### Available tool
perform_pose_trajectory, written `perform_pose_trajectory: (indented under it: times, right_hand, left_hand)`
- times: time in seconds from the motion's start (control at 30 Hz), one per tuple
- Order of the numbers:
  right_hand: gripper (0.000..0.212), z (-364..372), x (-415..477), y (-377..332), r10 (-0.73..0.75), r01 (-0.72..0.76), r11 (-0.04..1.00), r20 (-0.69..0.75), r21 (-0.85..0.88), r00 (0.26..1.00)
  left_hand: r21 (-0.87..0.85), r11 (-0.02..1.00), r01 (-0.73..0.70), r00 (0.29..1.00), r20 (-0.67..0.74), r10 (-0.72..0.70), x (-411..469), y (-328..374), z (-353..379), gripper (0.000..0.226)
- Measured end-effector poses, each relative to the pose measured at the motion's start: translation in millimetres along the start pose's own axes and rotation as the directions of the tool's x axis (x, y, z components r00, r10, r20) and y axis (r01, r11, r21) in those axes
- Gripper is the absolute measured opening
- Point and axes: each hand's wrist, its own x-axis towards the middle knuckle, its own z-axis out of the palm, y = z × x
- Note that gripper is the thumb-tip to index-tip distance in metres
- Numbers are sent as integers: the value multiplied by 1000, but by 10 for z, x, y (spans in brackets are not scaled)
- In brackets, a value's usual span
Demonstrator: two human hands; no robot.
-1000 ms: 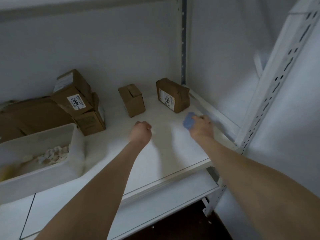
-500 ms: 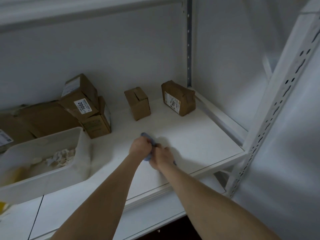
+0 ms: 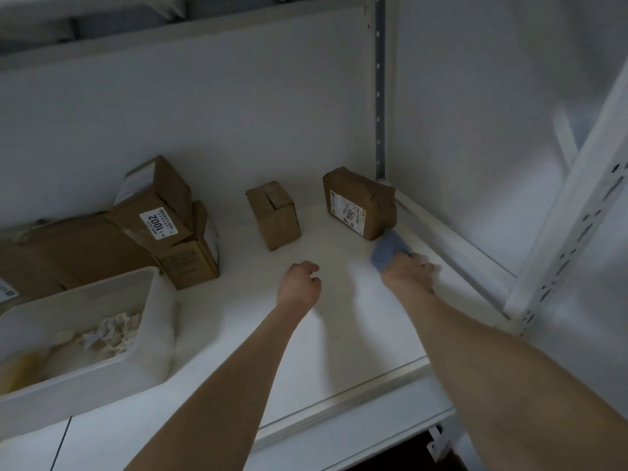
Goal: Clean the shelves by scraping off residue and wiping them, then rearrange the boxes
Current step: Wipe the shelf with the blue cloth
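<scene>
Brown boxes, 5: box marked 1002 (image 3: 153,202), box beneath it (image 3: 190,256), large flat box (image 3: 74,246), small plain box (image 3: 273,214), labelled box at back right (image 3: 360,203).
White bin (image 3: 149,338): 1.
Blue cloth (image 3: 387,248): 1.
Hands, 2: left hand (image 3: 299,283), right hand (image 3: 407,271).

Two forearms, bare from the lower frame edge to the wrists, taper toward the hands. Left hand (image 3: 299,283) and right hand (image 3: 407,271) are bare; the right appears motion-blurred.

Storeroom: metal shelving (image 3: 339,334), labelled cardboard boxes (image 3: 153,212).
</scene>
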Motion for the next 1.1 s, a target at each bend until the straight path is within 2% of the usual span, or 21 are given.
perform_pose_trajectory:
  times: [0.13, 0.27, 0.33, 0.43, 0.53, 0.6, 0.7, 0.77, 0.9, 1.0, 1.07, 1.1]
  right_hand:
    - [43, 418, -255, -560, -144, 148, 988, 81, -46, 986]
    - [35, 655, -341, -1016, -316, 325, 945, 162, -33, 935]
    - [31, 632, -255, -1115, -336, 336, 942, 122, 26, 934]
    - [30, 567, -98, -1194, -318, 319, 943, -26, 98, 948]
    - [36, 563, 17, -1275, -346, 348, 927, -44, 137, 937]
    - [35, 512, 130, -1240, -307, 308, 943, -25, 124, 951]
    - [36, 391, 306, -1030, -66, 75, 993, -100, 95, 993]
    - [38, 438, 324, -954, -8, 7, 1000, -162, -6, 987]
    - [46, 807, 145, -1218, -257, 231, 941, -79, -247, 963]
    - [46, 978, 44, -1434, -435, 424, 854, 36, -303, 900]
    - [47, 968, 118, -1472, -445, 454, 835, 103, -311, 890]
    - [48, 926, 187, -1455, -398, 414, 857, 115, -308, 910]
  left_hand:
    - [52, 998, 35, 998, -46, -33, 117, -152, -72, 42]
    - [118, 993, 33, 995, -99, -21, 273, -184, -222, 40]
    - [118, 993, 8, 987, -160, 11, 388, -218, -301, 42]
    - [174, 985, 7, 956, -291, 45, 582, -276, -406, 44]
    - [206, 978, 21, 947, -319, 46, 687, -291, -448, 50]
    - [236, 972, -2, 943, -323, 81, 747, -304, -464, 52]
    - [236, 972, 8, 945, -319, 70, 886, -303, -500, 54]
    - [238, 971, 32, 947, -317, 46, 981, -266, -515, 54]
    - [311, 950, 16, 954, -288, 78, 1164, -150, -466, 64]
    - [379, 925, -4, 962, -249, 107, 1321, -144, -454, 66]
    - [406, 914, -7, 976, -196, 94, 1381, -179, -468, 67]
    - [419, 908, 2, 980, -183, 83, 1395, -204, -480, 68]
